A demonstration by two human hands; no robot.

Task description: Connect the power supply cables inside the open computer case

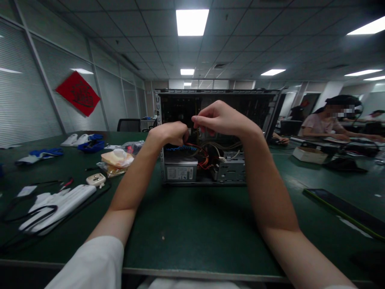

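Note:
An open computer case [218, 92] lies in front of me on the table, its inside facing me. My left hand [171, 133] reaches into its left part, fingers curled closed, just above red and orange cables [205, 158]; what they hold, if anything, is hidden. To its right my right hand [221, 117] is bent down at the wrist, with thumb and fingers drawn together in a pinch; I cannot make out anything between them. Below my hands sit a labelled power supply [180, 171] and a metal drive cage [233, 171], with a dark tangle of wires between.
On the green table [204, 228], a white power strip [60, 206], a white plug adapter [96, 180], plastic bags [117, 160] and blue-and-white gloves [92, 143] lie left. A dark flat panel [343, 208] and white box [309, 154] lie right, near another person [321, 122].

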